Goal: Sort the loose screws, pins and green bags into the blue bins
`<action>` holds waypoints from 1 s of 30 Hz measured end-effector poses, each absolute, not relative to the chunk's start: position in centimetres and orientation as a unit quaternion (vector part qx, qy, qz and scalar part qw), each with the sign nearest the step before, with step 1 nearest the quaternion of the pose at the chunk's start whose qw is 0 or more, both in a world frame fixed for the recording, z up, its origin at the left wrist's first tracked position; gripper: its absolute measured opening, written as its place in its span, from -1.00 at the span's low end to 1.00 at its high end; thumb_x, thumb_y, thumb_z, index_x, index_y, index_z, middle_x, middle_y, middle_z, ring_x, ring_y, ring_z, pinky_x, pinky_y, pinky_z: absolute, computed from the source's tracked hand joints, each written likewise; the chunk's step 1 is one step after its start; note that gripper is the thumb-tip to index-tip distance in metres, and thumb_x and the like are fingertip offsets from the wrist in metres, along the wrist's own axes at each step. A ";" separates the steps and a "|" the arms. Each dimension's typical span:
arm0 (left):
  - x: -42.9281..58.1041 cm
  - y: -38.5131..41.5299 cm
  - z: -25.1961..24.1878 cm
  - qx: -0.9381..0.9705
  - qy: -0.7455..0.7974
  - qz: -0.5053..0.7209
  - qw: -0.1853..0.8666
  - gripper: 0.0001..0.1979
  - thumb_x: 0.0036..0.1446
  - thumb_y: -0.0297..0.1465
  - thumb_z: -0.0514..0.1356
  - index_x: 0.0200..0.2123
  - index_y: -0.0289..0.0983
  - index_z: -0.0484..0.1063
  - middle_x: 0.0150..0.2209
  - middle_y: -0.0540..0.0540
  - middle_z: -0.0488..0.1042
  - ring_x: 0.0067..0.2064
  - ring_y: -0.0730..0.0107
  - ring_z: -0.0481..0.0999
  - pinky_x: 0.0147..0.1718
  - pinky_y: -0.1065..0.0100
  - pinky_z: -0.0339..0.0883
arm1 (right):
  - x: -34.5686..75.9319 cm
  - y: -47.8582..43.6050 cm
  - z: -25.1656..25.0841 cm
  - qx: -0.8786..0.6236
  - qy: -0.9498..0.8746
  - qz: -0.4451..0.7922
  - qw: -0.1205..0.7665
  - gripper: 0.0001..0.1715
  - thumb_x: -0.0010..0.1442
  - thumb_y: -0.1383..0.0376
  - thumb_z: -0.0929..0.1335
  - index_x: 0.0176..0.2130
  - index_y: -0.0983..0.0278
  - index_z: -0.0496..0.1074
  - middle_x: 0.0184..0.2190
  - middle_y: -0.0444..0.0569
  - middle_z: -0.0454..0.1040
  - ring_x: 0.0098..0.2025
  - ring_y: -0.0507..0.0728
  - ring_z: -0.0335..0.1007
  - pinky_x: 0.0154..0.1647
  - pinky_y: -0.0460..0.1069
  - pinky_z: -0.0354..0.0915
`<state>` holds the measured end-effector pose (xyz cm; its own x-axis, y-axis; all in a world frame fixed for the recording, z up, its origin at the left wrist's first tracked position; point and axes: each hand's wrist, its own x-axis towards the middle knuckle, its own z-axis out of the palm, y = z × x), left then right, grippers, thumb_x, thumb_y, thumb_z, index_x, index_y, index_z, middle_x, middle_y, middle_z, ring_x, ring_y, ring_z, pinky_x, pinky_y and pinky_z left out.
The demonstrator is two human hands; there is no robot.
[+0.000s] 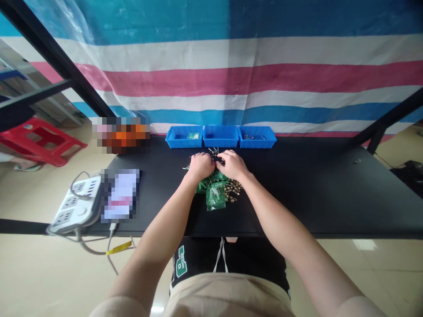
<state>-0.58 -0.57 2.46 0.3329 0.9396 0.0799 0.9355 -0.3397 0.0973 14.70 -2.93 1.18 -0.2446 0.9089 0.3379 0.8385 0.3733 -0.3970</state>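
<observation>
Both hands are over a pile of small parts at the middle of the black table. My left hand (202, 165) has its fingers curled down at the pile's far left, and what they may hold is hidden. Close beside it, my right hand (232, 164) reaches in with thumb and fingers bent at the metal pieces; its fingertips are too small to read. Beneath and nearer to me lie green plastic packets (216, 196) with pale pieces inside. Brass-coloured metal parts (233, 188) lie just right of them. A few thin silver pieces (214, 151) stick out beyond the hands.
Behind the pile stand three blue bins: the left bin (183, 143) holds a green packet, the middle bin (220, 142) and the right bin (257, 143), with thin metal pieces. A power strip (78, 203) and a blurred phone (121, 193) lie left. A red stool (49, 140) stands beyond.
</observation>
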 end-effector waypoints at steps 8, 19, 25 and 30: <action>-0.5 -0.3 2.8 0.799 0.577 0.139 0.099 -0.77 0.21 -0.38 0.03 -0.26 -0.32 0.47 -0.15 -0.30 0.55 -0.05 0.00 0.52 -0.08 0.10 0.33 | 14.9 -2.8 1.0 -0.542 -0.789 0.056 0.284 -0.63 0.22 0.29 0.32 0.00 0.31 0.50 -0.14 0.09 0.53 -0.04 0.24 0.38 -0.03 0.07 0.34; -1.0 -0.1 2.5 0.747 0.491 0.363 0.264 -0.57 0.13 -0.45 0.12 0.10 -0.31 0.32 -0.36 -0.06 0.55 -0.34 0.33 0.50 -0.25 0.33 0.34 | 14.5 -2.9 1.2 -0.516 -0.793 0.071 0.317 -0.79 0.22 0.22 0.37 -0.20 0.30 0.53 -0.27 0.05 0.54 -0.18 0.19 0.45 -0.20 0.01 0.33; -1.2 -0.1 2.9 0.770 0.448 0.341 0.299 -0.62 0.11 -0.43 0.10 0.01 -0.29 0.47 -0.38 -0.03 0.54 -0.37 0.37 0.47 -0.30 0.36 0.33 | 14.6 -3.0 1.2 -0.511 -0.790 0.060 0.334 -0.80 0.22 0.25 0.38 -0.18 0.29 0.54 -0.24 0.05 0.54 -0.18 0.17 0.46 -0.22 -0.01 0.31; -1.2 0.2 2.6 0.745 0.443 0.372 0.332 -0.66 0.07 -0.43 0.14 -0.04 -0.31 0.44 -0.42 -0.01 0.51 -0.38 0.40 0.45 -0.36 0.39 0.30 | 14.6 -3.0 1.1 -0.508 -0.788 0.058 0.343 -0.75 0.26 0.23 0.35 -0.11 0.28 0.53 -0.18 0.06 0.54 -0.16 0.16 0.46 -0.21 -0.03 0.30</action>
<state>-1.24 0.16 2.63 0.3307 0.9073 0.2598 0.4131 -0.3867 0.8245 14.63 -2.98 1.12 -0.2475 0.8404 0.4822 0.7614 0.4765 -0.4396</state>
